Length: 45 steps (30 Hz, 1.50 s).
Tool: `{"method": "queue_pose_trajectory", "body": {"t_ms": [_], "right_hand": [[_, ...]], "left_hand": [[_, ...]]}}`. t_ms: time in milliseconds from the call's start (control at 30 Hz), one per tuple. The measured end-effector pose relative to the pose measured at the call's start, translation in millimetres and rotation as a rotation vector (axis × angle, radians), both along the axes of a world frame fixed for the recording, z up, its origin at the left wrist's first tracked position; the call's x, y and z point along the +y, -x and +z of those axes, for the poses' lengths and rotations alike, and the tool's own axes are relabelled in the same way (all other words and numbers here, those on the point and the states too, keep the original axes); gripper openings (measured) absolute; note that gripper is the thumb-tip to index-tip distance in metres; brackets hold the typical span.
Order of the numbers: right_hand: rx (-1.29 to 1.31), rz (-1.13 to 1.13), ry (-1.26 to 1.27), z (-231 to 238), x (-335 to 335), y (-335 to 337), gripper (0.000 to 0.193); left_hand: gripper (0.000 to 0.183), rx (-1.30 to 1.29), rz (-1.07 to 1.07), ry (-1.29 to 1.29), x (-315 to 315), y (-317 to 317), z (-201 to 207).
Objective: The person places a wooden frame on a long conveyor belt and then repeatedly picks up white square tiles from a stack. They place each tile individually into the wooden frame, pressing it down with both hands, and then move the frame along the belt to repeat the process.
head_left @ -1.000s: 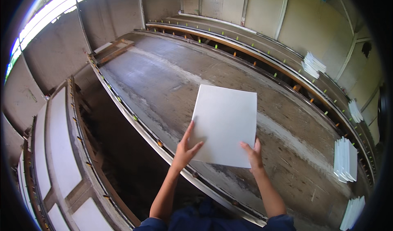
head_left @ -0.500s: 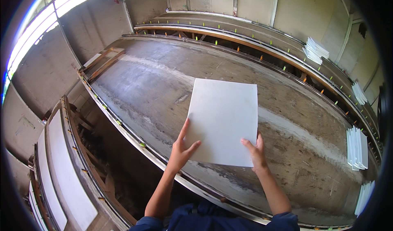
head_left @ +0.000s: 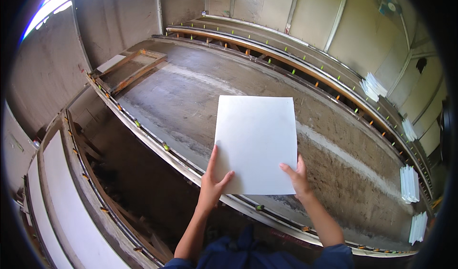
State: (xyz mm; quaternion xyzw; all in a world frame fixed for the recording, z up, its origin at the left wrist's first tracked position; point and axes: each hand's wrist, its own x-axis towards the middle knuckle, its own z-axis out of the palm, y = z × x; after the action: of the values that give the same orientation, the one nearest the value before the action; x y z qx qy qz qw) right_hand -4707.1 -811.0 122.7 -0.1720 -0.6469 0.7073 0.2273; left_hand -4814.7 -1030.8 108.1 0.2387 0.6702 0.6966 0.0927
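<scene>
A plain white rectangular sheet (head_left: 256,142), stiff and flat, is held between both of my hands above a long table. My left hand (head_left: 213,183) grips its lower left edge, the thumb on the face and the index finger along the side. At the lower right edge my right hand (head_left: 298,178) is closed on it, thumb on the face. The other fingers of both hands are partly hidden by the sheet. Beneath it stretches the grey-brown, stained tabletop (head_left: 200,102), with a pale stripe along its length.
Stacks of white sheets (head_left: 409,184) stand at the table's right end. More white stacks (head_left: 373,87) rest on the far table. A wooden frame (head_left: 139,75) lies at the far left end. Small green and orange clips (head_left: 165,146) line the rails. Left, another table bears long white panels (head_left: 71,192).
My view has shifted slightly, and a fan now shows at the upper right. Both hands keep the same grip, with the sheet a little further left in the picture and more upright.
</scene>
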Motion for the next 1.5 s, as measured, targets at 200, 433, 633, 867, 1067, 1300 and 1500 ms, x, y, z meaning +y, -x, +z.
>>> {"method": "queue_pose_trajectory", "body": {"t_ms": [200, 433, 633, 867, 1067, 1300, 1500], "right_hand": [[-0.014, -0.009, -0.033, 6.1, -36.3, 59.2, 0.053], [0.016, 0.019, 0.025, -10.2, -23.2, 107.1, 0.056], [0.062, -0.040, 0.062, -22.0, -14.7, 147.9, 0.052], [0.064, -0.130, 0.073, -28.8, -44.0, 225.4, 0.051], [0.019, -0.186, 0.138, -29.7, -112.2, 323.9, 0.053], [-0.001, -0.239, 0.084, -16.0, -171.5, 422.3, 0.054], [0.015, -0.301, 0.021, -18.6, -187.8, 459.3, 0.059]], "left_hand": [[0.080, 0.050, 0.030, -0.040, -31.5, 59.5, -0.9], [0.079, 0.160, 0.034, 0.040, -21.6, 112.9, -10.1], [0.080, 0.120, -0.049, 0.090, -9.6, 162.0, -0.9], [0.083, 0.115, -0.188, 0.110, -29.6, 261.0, 0.9], [0.082, 0.174, -0.254, 0.148, -89.7, 373.1, 8.3], [0.083, 0.199, -0.206, 0.206, -137.3, 478.9, 9.6], [0.072, 0.251, -0.242, 0.277, -148.9, 524.3, 7.1]]}}
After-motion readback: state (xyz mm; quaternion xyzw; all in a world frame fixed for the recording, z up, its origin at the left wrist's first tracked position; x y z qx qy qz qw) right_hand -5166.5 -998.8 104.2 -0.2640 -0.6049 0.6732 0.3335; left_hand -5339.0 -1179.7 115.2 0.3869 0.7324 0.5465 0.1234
